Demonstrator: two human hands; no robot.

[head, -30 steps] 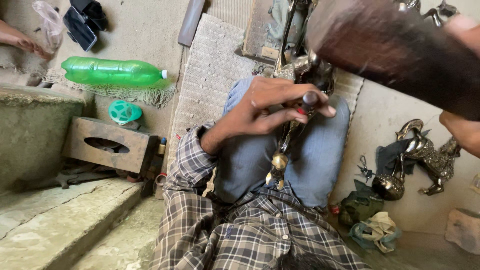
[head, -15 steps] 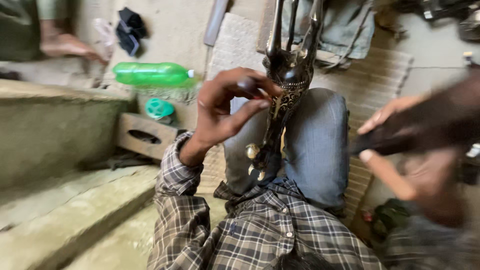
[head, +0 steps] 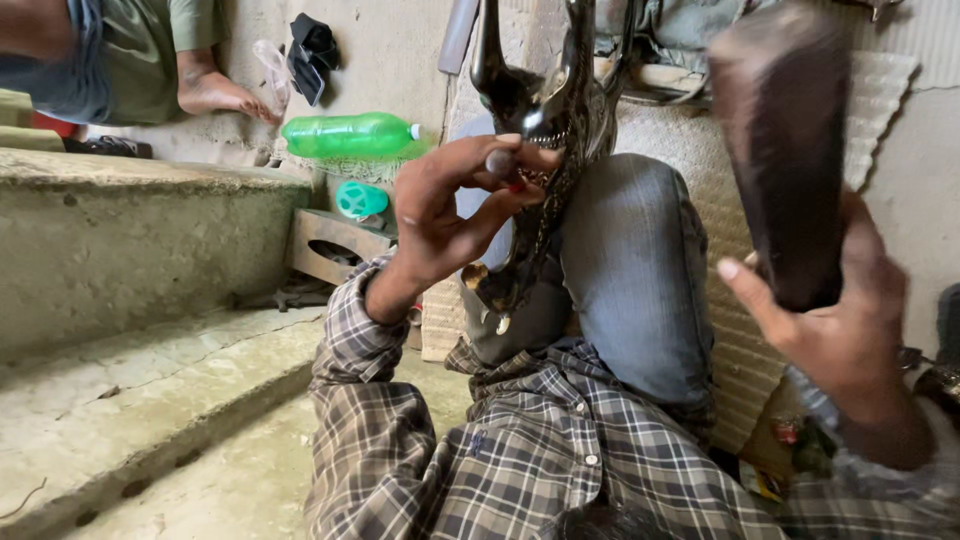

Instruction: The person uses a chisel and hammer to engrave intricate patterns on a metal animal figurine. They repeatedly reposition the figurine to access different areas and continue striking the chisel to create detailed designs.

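A person's left hand [head: 440, 215] is pinching a small punch [head: 500, 160] against a stiff, seemingly heavy metal casting [head: 545, 120]; the right hand [head: 840, 330] is clenching a blurred mallet [head: 780, 150].

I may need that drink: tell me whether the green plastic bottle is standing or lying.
Lying. The green plastic bottle rests on its side, white cap pointing right, above the round teal object.
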